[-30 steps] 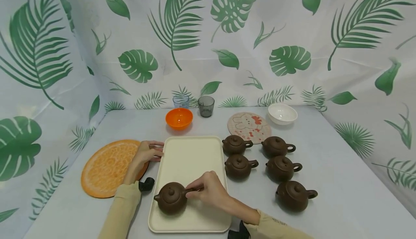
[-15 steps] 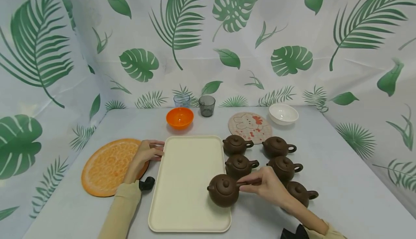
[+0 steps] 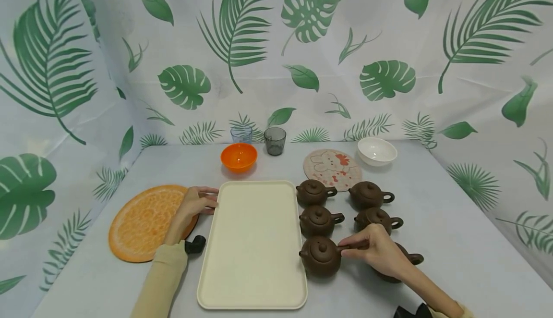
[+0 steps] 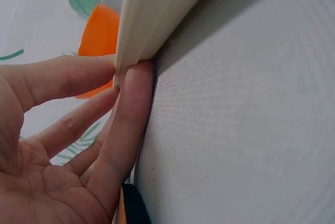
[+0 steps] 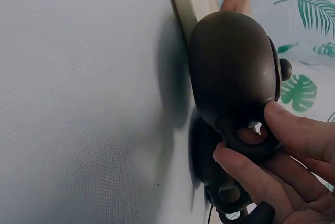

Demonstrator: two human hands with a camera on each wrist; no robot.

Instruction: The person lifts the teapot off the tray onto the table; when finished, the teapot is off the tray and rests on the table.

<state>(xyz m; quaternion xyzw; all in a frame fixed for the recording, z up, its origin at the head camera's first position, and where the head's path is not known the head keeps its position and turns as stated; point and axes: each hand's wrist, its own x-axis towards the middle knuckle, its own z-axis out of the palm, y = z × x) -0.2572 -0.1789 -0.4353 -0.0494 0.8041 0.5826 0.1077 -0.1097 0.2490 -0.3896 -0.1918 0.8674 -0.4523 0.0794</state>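
My right hand [image 3: 355,247] pinches the handle of a brown clay teapot [image 3: 319,256] that sits low on the table just right of the cream tray [image 3: 252,260]. In the right wrist view my fingers [image 5: 293,130] curl through that teapot's [image 5: 235,72] loop handle. My left hand [image 3: 210,201] holds the tray's left rim near its far corner. The left wrist view shows the thumb above and the fingers [image 4: 131,114] under the rim [image 4: 157,14]. The tray holds nothing.
Several more brown teapots [image 3: 317,220] stand in two rows right of the tray; one [image 3: 412,259] is partly hidden behind my right wrist. An orange mat [image 3: 142,222] lies left. An orange bowl [image 3: 238,157], two glasses [image 3: 274,140], a bunny coaster [image 3: 331,163] and a white bowl [image 3: 377,151] line the back.
My right hand carried the teapot from the tray's near left part, across its right rim, down beside the other teapots. The left hand stayed on the tray's rim.
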